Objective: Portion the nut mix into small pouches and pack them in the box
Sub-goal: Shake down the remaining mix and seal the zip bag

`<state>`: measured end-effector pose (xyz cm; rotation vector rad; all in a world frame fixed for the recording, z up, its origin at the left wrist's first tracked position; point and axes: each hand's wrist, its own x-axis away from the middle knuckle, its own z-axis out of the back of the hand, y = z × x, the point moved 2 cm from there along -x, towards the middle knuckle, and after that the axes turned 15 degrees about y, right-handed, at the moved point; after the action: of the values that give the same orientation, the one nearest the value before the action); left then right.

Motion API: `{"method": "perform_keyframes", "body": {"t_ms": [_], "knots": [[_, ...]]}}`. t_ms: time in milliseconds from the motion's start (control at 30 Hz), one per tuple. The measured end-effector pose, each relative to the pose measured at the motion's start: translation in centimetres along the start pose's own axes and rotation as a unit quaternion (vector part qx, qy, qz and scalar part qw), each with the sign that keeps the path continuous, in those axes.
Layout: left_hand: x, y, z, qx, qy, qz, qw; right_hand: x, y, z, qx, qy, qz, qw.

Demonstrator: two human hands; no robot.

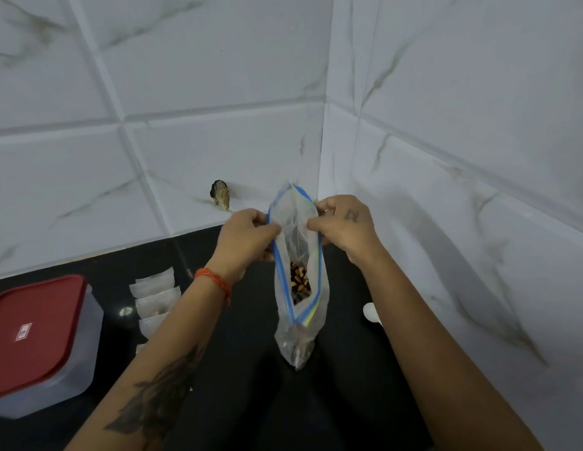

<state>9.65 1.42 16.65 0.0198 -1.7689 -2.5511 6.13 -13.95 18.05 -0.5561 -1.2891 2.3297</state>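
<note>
A clear zip bag (298,278) with a blue seal strip stands upright on the black counter (251,369), its mouth pulled wide. Brown nut mix (300,281) shows inside at the bottom. My left hand (248,236) pinches the bag's left rim and my right hand (342,222) pinches the right rim, holding the opening apart. A row of small clear pouches (155,297) lies on the counter to the left, partly hidden by my left forearm. The box (39,343), translucent with a red lid on it, sits at the far left.
White marble-look tiled walls (462,157) meet in a corner just behind the bag. A small dark patch (220,194) sits on the wall near the counter line. A white rounded object (371,312) peeks out by my right forearm.
</note>
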Motion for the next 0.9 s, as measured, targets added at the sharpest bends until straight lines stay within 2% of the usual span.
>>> {"method": "perform_keyframes", "body": {"t_ms": [33,100,200,300,367,467,533,667,733,800,900], "knots": [[-0.1,0.0,0.2,0.007,0.030,-0.014,0.999,0.2,-0.2,0.2,-0.002,0.032,0.015,0.999],[0.4,-0.1,0.5,-0.009,0.024,-0.020,0.999,0.9,-0.1,0.7,-0.064,0.011,-0.015,0.998],[2.3,-0.2,0.7,-0.084,-0.082,0.021,0.993,2.4,1.0,1.7,-0.104,-0.086,-0.100,0.986],[3.9,-0.2,0.4,-0.085,-0.156,0.041,0.983,3.8,1.5,1.7,-0.097,-0.144,-0.115,0.978],[4.3,0.0,0.2,-0.042,-0.171,0.041,0.984,4.2,1.2,1.4,-0.133,-0.141,-0.111,0.975],[4.6,0.5,0.3,0.042,-0.189,0.058,0.979,4.4,0.7,1.3,-0.188,-0.093,-0.087,0.974],[5.1,0.7,0.3,0.049,-0.198,0.051,0.978,4.8,0.7,1.4,-0.217,-0.090,-0.081,0.969],[5.4,-0.1,-0.1,-0.001,-0.147,0.006,0.989,5.8,1.1,1.2,-0.234,-0.128,-0.081,0.960],[5.2,-0.7,0.1,0.042,-0.103,0.024,0.994,5.8,2.2,1.6,-0.231,-0.089,-0.080,0.966],[4.7,-1.4,0.6,0.094,-0.064,0.043,0.993,6.0,4.1,1.8,-0.184,-0.066,-0.087,0.977],[4.2,-2.2,1.3,0.149,-0.028,0.068,0.986,7.4,8.1,0.4,-0.069,-0.134,-0.149,0.977]]}}
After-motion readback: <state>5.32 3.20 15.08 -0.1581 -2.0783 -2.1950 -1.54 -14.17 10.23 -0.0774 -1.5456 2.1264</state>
